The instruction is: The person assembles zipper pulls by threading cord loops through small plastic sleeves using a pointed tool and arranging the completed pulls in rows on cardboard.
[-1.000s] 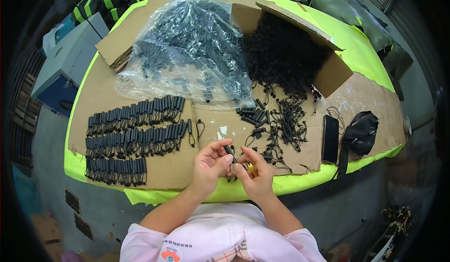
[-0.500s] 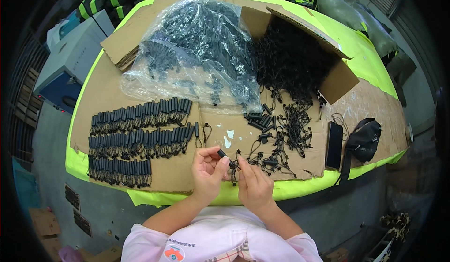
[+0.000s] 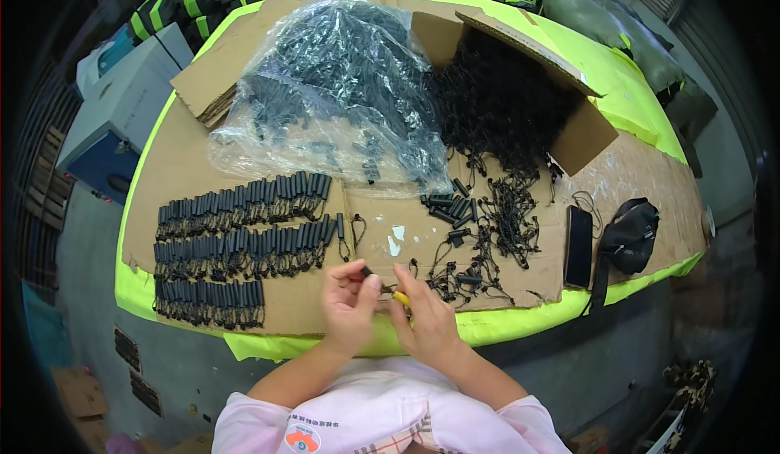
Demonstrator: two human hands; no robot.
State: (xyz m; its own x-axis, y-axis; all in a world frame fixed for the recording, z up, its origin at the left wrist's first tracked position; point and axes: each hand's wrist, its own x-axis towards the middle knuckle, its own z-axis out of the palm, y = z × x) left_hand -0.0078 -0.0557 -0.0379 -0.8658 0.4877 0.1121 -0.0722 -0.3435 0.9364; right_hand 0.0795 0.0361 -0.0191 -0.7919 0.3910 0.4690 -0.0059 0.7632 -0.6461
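My left hand [image 3: 349,306] pinches a short black tube [image 3: 366,272] near the table's front edge. Close beside it, my right hand [image 3: 424,317] is closed on a small yellow object [image 3: 401,298], mostly hidden by the fingers. Something thin spans the gap between the two hands, too small to make out. To the left lie rows of black tubes with cord loops [image 3: 236,251], and a single looped tube [image 3: 340,226] rests just beyond my left hand. Loose black tubes [image 3: 452,208] and a tangle of black cords [image 3: 513,218] lie beyond my right hand.
A clear plastic bag [image 3: 333,96] full of black tubes lies at the back. Beside it, a tipped cardboard box [image 3: 591,139] spills black cords. A phone [image 3: 578,247] and a black pouch [image 3: 630,241] are at the right. Cardboard covers the yellow-green table.
Both hands have drawn slightly nearer to me and left. The yellow object now shows in my right hand, and the tube in my left is more covered by fingers.
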